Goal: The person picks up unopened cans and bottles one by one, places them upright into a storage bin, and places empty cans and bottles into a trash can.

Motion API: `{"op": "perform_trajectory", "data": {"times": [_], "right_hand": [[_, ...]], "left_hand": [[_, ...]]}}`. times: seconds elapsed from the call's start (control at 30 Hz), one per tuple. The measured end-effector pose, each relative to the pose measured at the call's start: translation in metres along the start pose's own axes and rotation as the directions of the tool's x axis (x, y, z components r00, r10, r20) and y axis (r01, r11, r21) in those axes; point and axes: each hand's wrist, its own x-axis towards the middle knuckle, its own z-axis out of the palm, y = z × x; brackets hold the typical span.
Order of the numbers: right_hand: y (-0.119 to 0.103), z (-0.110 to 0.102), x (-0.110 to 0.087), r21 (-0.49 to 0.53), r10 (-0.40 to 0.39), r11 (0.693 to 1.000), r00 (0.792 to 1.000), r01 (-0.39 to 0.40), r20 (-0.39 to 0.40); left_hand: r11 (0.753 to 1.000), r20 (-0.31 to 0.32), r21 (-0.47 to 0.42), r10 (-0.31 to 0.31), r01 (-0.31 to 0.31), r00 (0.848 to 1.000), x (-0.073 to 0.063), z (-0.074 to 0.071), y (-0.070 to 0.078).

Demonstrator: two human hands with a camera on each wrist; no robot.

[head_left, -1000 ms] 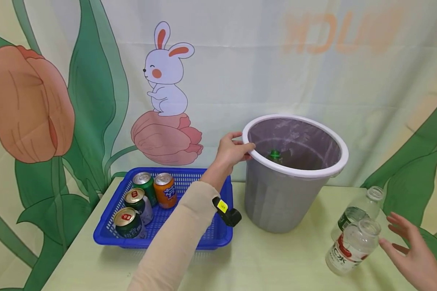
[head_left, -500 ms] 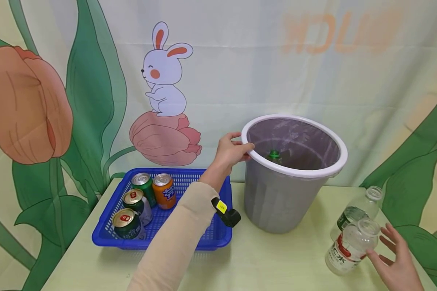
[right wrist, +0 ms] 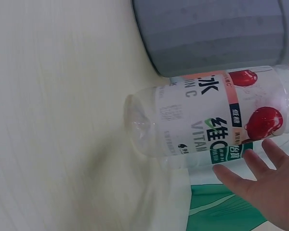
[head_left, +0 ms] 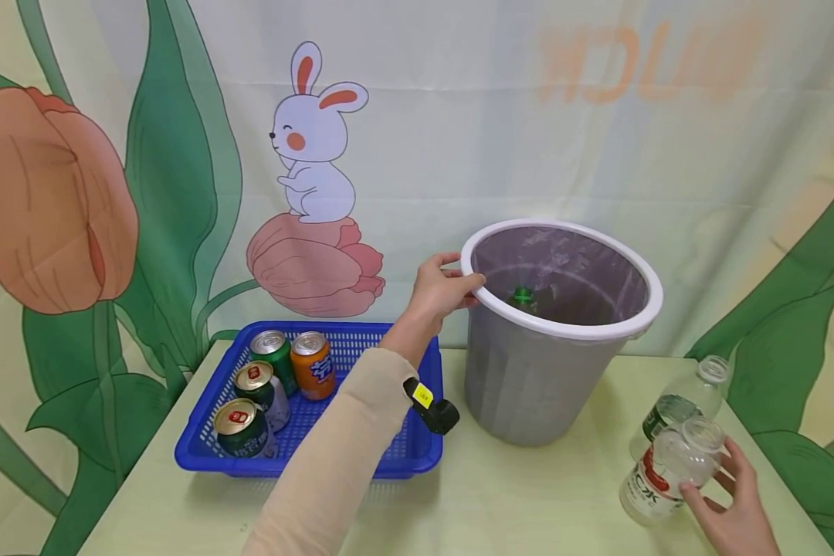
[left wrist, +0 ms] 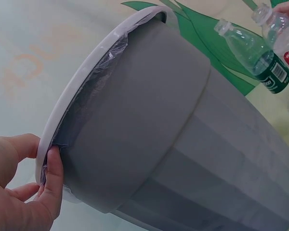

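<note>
My left hand (head_left: 439,289) pinches the white rim of a grey trash bin (head_left: 531,386), thumb over the edge and fingers below it. A plastic liner hangs out under that rim in the left wrist view. On the right, my right hand (head_left: 733,506) is around the upper part of a clear plastic bottle (right wrist: 202,115) with a cherry-printed label. Its thumb overlaps the bottle in the head view, while the right wrist view shows its fingers spread and nearly straight beside it. A second clear bottle (left wrist: 274,74) with a green label stands just behind.
At the left, a blue plastic basket (head_left: 417,463) holds several drink cans, among them an orange can (head_left: 313,367). A green bottle cap (head_left: 523,295) shows inside the bin. Behind the table hangs a printed curtain (head_left: 417,139).
My right hand has moved left to the cherry-label bottle, its thumb now over the bottle's side. The left hand keeps its hold on the bin rim.
</note>
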Motion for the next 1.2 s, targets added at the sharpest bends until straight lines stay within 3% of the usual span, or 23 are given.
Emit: {"op": "perform_trajectory", "data": {"times": [0.23,0.6,0.77,1.03,1.2], "right_hand": [[0.005,0.007,0.003,0.013,0.022,1.000,1.000,-0.022,0.012],[0.015,0.019,0.006,0.023,-0.041,0.999,0.999,0.042,-0.016],[0.014,0.022,0.009,-0.048,0.026,0.999,1.000,-0.026,-0.002],[0.015,0.027,0.009,-0.068,-0.002,0.998,1.000,0.000,-0.031],[0.015,0.028,0.011,-0.097,0.040,0.994,0.999,-0.043,-0.026]], "left_hand": [[1.000,0.002,-0.004,0.003,-0.003,1.000,0.000,0.000,0.000],[1.000,-0.003,-0.003,-0.004,0.004,1.000,0.001,0.000,0.001],[1.000,0.001,-0.002,-0.009,0.009,1.000,0.001,0.000,0.001],[1.000,-0.002,0.000,-0.007,0.007,1.000,0.000,0.000,0.001],[1.000,0.001,0.001,-0.008,0.008,1.000,-0.001,0.000,0.001]]}}
